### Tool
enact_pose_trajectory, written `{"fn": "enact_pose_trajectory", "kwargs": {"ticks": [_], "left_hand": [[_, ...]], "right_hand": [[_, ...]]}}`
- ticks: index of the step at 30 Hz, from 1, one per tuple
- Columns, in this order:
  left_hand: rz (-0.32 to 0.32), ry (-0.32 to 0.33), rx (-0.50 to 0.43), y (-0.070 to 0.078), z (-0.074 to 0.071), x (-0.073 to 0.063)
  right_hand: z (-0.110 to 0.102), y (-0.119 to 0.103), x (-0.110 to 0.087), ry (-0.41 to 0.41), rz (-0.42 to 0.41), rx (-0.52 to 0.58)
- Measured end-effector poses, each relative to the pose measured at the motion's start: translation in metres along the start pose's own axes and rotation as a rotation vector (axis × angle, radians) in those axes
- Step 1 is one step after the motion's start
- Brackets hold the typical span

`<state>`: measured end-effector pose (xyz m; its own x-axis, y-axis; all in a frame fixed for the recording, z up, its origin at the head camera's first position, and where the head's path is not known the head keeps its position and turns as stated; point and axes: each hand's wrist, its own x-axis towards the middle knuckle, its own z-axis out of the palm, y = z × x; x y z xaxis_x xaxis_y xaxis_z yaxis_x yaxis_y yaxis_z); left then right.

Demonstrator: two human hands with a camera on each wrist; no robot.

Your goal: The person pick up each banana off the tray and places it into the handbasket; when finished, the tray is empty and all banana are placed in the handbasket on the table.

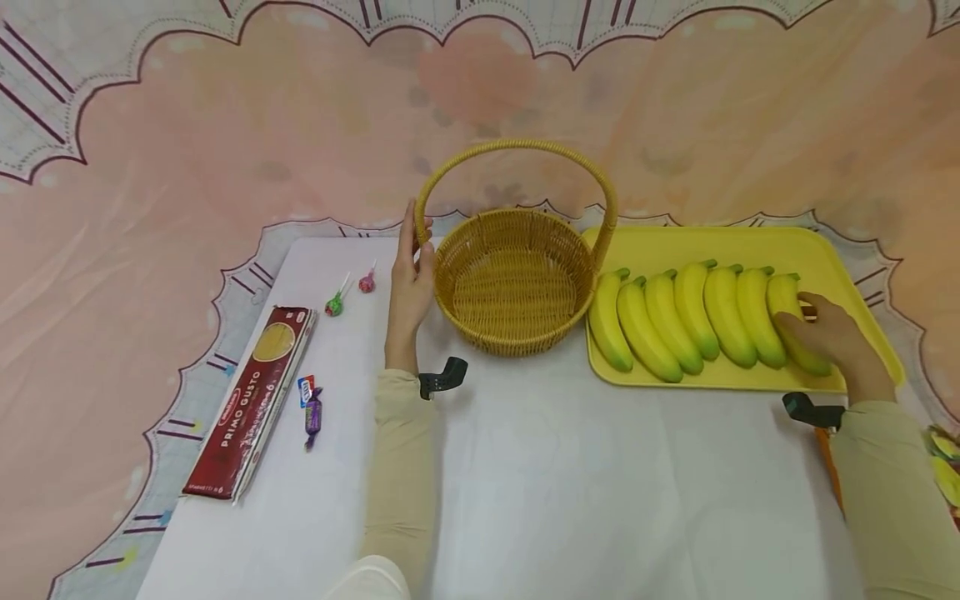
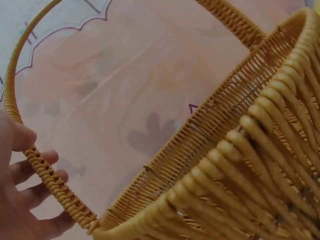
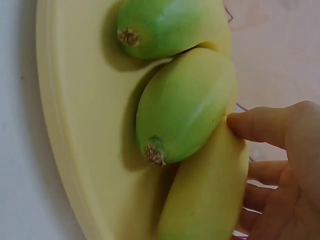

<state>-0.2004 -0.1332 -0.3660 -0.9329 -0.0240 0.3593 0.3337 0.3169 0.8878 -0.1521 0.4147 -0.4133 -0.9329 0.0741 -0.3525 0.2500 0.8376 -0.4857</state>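
A wicker basket (image 1: 517, 287) with a tall arched handle (image 1: 517, 144) stands near the back of the table, and its inside is bare. My left hand (image 1: 411, 287) holds the left side of that handle. In the left wrist view the thumb lies over the handle and the fingers (image 2: 37, 195) reach behind it. Several yellow-green bananas (image 1: 693, 312) lie in a row on a yellow tray (image 1: 765, 242). My right hand (image 1: 832, 337) grips the rightmost banana (image 3: 207, 185), thumb on its near side and fingers along the other; the palm hides part of it.
On the left side of the white table (image 1: 600, 492) lie a red spaghetti pack (image 1: 255, 400), a green lollipop (image 1: 334, 304), a pink lollipop (image 1: 367, 283) and a purple-wrapped candy (image 1: 313, 418). The tray's left edge meets the basket's right side. A patterned cloth (image 1: 322, 125) hangs behind.
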Motion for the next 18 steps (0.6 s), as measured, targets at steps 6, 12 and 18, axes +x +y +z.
{"fn": "enact_pose_trajectory", "kwargs": {"ticks": [6,12,18], "left_hand": [[0.016,0.079,-0.029,0.0,0.003,-0.007],[0.031,0.08,-0.038,-0.002,0.002,-0.006],[0.021,0.084,-0.017,-0.025,0.004,-0.002]], "right_hand": [[0.008,-0.008,-0.008,0.08,0.007,0.057],[0.023,-0.025,-0.023,0.165,0.022,0.215],[0.033,-0.04,-0.038,0.176,-0.009,0.254]]}}
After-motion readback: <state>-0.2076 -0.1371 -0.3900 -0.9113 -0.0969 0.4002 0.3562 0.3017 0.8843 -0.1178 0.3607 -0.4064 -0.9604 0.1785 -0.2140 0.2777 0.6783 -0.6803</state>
